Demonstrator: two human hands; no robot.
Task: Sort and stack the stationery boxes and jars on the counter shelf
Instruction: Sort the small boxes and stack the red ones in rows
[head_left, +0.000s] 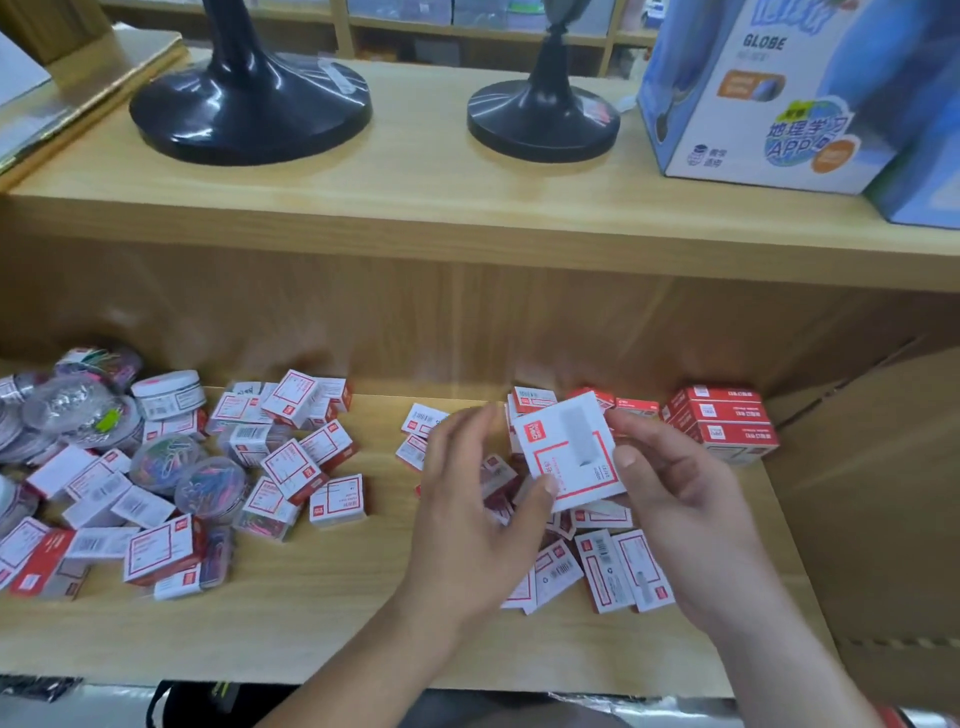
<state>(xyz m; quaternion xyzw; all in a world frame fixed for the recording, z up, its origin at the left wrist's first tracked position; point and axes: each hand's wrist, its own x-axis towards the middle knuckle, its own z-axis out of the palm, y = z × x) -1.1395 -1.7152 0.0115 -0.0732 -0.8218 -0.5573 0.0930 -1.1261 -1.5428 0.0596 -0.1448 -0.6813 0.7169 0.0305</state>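
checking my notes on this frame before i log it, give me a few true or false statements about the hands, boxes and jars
1. The right hand holds a white box. True.
2. The red boxes at the far right lie scattered. False: they are stacked neatly.
3. The clear jars lie at the left among loose boxes. True.
4. The globe box stands on the lower shelf. False: it stands on the upper shelf.

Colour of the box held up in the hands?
White box, red outline frame and red logo square. Shows in the head view.
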